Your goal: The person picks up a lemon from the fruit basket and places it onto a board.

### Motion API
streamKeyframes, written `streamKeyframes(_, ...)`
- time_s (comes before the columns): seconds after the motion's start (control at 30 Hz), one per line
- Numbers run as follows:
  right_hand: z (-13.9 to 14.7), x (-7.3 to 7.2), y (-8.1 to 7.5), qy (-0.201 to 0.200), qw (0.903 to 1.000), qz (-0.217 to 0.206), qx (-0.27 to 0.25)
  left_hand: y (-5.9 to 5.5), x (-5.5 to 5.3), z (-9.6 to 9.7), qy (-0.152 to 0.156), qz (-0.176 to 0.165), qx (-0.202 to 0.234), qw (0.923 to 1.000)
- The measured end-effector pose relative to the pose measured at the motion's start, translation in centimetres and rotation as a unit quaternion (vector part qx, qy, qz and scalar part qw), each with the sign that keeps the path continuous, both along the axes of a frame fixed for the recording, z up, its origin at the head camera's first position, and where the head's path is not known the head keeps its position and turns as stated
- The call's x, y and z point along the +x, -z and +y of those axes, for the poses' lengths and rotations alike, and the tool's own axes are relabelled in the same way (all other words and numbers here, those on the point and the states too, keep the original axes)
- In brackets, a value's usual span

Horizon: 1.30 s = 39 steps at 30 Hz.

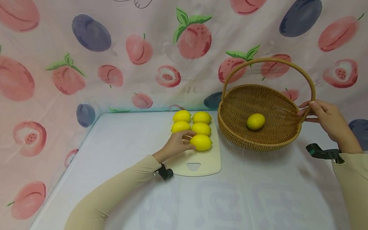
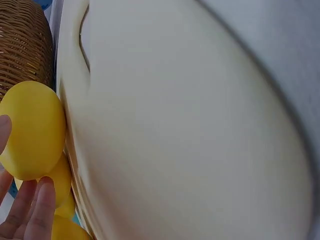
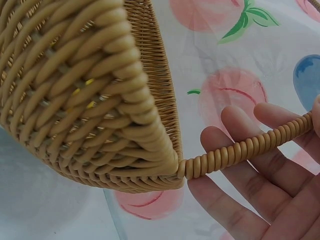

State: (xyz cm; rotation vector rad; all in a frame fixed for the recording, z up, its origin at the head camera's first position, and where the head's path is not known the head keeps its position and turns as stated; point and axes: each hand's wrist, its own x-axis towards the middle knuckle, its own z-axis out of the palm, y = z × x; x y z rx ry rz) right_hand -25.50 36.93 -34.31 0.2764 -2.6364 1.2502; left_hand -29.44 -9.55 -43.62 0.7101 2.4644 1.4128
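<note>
My left hand (image 1: 178,142) holds the nearest yellow lemon (image 1: 201,142) over a cream cutting board (image 1: 206,165), its thumb and fingertips at the lemon's sides. In the left wrist view, this lemon (image 2: 34,131) looms large beside the fingers. Several more lemons (image 1: 201,129) lie in two columns on the board, beyond the hand. My right hand (image 1: 328,116) grips the handle of a brown wicker basket (image 1: 234,105) low on its right side; the handle (image 3: 245,148) crosses the fingers in the right wrist view. The basket tilts its inside toward me, and one lemon (image 1: 255,121) lies in it.
A white cloth (image 1: 125,139) covers the table. Behind it hangs a curtain (image 1: 153,22) printed with peaches and plums, which also runs along the left side. The basket stands close to the board's right edge, and its handle arches high over it.
</note>
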Motion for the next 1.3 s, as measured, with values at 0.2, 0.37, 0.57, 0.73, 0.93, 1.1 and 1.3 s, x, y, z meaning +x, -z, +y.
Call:
streamKeyframes(0.2,-0.1,0.1,0.0,-0.001,1.0000,0.002,0.001,-0.6,-0.4,-0.5,-0.002,0.001,0.002,1.0000)
streamKeyframes(0.37,-0.1,0.1,-0.1,-0.001,1.0000,0.002,0.004,-2.6,-1.3,-0.8,0.008,0.012,-0.002,0.9999)
streamKeyframes(0.57,-0.1,0.1,-0.1,-0.008,0.9999,0.004,-0.005,-6.8,-2.8,-0.1,0.081,0.024,-0.020,0.9962)
streamKeyframes(0.73,0.0,0.0,-0.1,-0.010,0.9999,0.003,-0.008,-10.3,-3.8,1.8,0.137,0.033,-0.023,0.9898)
streamKeyframes(0.93,0.0,-0.1,0.0,-0.014,0.9997,0.012,-0.014,-12.7,-5.3,5.3,0.165,0.056,-0.025,0.9844)
streamKeyframes(1.1,0.0,-0.1,-0.1,-0.015,0.9997,0.011,-0.017,-14.0,-5.9,8.6,0.182,0.077,-0.050,0.9789)
streamKeyframes(1.3,0.0,0.0,-0.1,-0.009,0.9999,0.005,-0.012,-14.5,-6.4,13.1,0.200,0.064,-0.034,0.9771)
